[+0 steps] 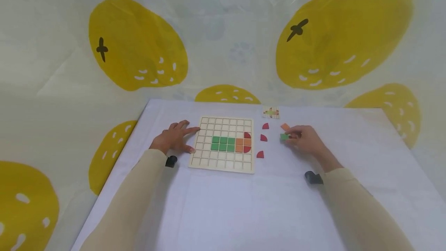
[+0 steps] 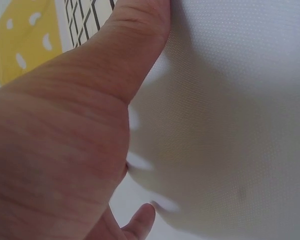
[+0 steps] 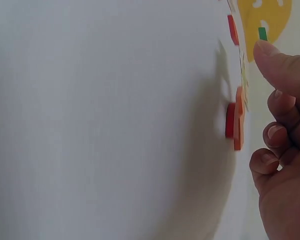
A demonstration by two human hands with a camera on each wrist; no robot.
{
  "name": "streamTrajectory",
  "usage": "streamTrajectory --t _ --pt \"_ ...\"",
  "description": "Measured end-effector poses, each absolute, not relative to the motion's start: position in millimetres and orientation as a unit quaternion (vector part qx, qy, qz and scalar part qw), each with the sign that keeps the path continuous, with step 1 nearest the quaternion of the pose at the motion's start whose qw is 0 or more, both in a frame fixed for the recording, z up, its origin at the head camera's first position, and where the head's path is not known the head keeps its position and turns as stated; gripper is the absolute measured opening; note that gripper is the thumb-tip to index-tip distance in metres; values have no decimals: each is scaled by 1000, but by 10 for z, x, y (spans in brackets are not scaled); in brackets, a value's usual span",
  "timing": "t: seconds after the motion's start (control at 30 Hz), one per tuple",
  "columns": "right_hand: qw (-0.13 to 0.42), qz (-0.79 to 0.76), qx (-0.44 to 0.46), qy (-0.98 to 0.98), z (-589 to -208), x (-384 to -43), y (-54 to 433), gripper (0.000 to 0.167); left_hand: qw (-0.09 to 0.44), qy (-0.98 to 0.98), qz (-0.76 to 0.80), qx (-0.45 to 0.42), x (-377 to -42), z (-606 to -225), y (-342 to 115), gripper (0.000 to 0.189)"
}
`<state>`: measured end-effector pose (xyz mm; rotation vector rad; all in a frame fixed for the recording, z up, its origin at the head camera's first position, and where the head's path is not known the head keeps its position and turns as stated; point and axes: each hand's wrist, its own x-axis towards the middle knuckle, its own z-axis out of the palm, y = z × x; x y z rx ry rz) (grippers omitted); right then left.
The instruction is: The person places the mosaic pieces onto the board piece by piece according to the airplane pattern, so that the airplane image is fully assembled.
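Observation:
A pale grid board (image 1: 205,162) lies flat on the table, with green square tiles (image 1: 223,143), orange tiles (image 1: 239,145) and two red quarter-round pieces (image 1: 247,135) set in its squares. My left hand (image 1: 174,138) is spread at the board's left side, index fingertip and thumb tip at its edge. To the right of the board, my right hand (image 1: 306,139) pinches a green square tile (image 1: 284,137) between thumb and fingers. In the right wrist view a corner of that tile (image 3: 262,33) sticks out past the thumb tip, above the tabletop.
Three loose red quarter-round pieces (image 1: 263,138) lie in a column right of the board. An orange piece (image 1: 285,126) rests just beyond my right fingers. Farther back is a small pattern card (image 1: 271,112). A white curtain with yellow fruit prints (image 1: 345,34) hangs behind the table.

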<state>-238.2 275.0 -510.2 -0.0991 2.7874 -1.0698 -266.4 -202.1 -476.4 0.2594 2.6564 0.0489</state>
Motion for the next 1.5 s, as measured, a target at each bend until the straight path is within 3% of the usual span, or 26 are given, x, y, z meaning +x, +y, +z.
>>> streamTrajectory --t 0.73,1.5 --pt "73 -350 -98 929 -5019 -2385 2093 27 229 968 19 103 -2702 -4772 -2055 98" --pt "141 -404 -110 897 -4973 -2302 1423 26 234 968 12 96 -2684 -4729 -2024 96"
